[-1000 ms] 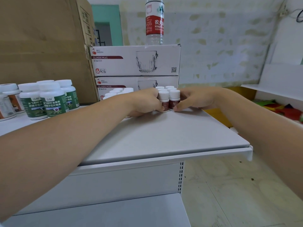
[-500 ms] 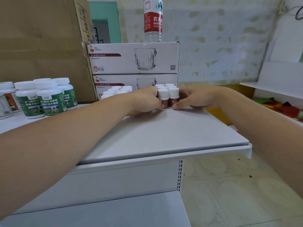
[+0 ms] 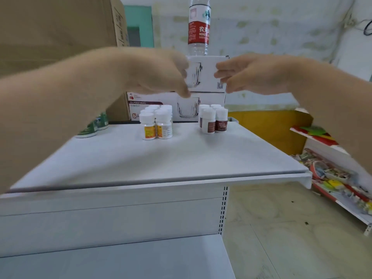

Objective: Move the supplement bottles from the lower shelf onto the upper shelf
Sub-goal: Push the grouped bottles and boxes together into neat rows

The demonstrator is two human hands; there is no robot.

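On the white upper shelf (image 3: 181,158) stand several small white bottles with dark red labels (image 3: 213,120) at the back right. A group of white bottles with yellow-orange labels (image 3: 157,123) stands to their left. Green-labelled bottles (image 3: 94,125) show partly behind my left forearm. My left hand (image 3: 161,73) and my right hand (image 3: 247,75) hover in the air above the bottles, both empty, fingers loosely curled and pointing toward each other. The lower shelf (image 3: 141,258) shows no bottles in its visible part.
Two stacked white glass-mug boxes (image 3: 203,91) stand behind the bottles, with a water bottle (image 3: 199,27) on top. A large cardboard box (image 3: 50,37) fills the back left. A low rack with colourful packets (image 3: 332,178) stands on the floor to the right.
Both hands let go of the red-labelled bottles and rose off the shelf, pulling back toward me. The camera tilted, and the yellow-labelled bottles are now uncovered.
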